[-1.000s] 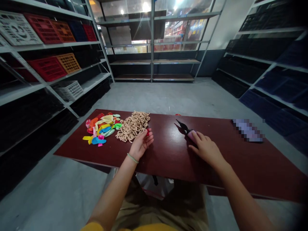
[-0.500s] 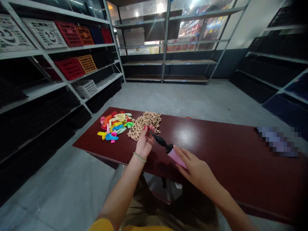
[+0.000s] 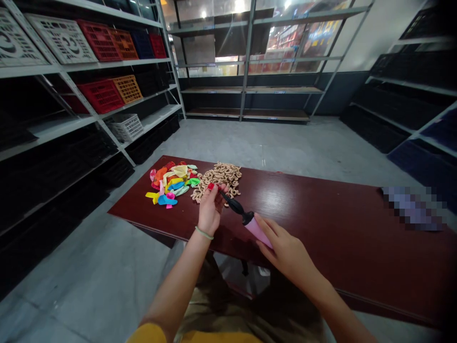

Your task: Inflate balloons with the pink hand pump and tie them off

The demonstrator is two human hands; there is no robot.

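Note:
My right hand (image 3: 285,245) is wrapped round the pink barrel of a hand balloon pump (image 3: 257,233). Its black nozzle end points up and left, into the fingers of my left hand (image 3: 210,209). Pinched in that left hand, by the nozzle tip, is a small red balloon (image 3: 211,186), mostly covered by the fingers. Whether the balloon's neck is on the nozzle I cannot tell. Just behind my left hand lies a heap of tan, curled pieces (image 3: 224,174). To its left is a loose pile of flat, uninflated balloons (image 3: 174,183) in several colours.
The dark red-brown table (image 3: 307,214) stretches across in front of me. A blurred-out purplish item (image 3: 410,209) lies at its right end. Metal shelves with plastic crates (image 3: 102,95) stand on the left, and another rack (image 3: 246,90) stands at the back.
Both hands have shifted slightly left with the pump. More of the red balloon shows above my left fingertips. The view has tilted down a little.

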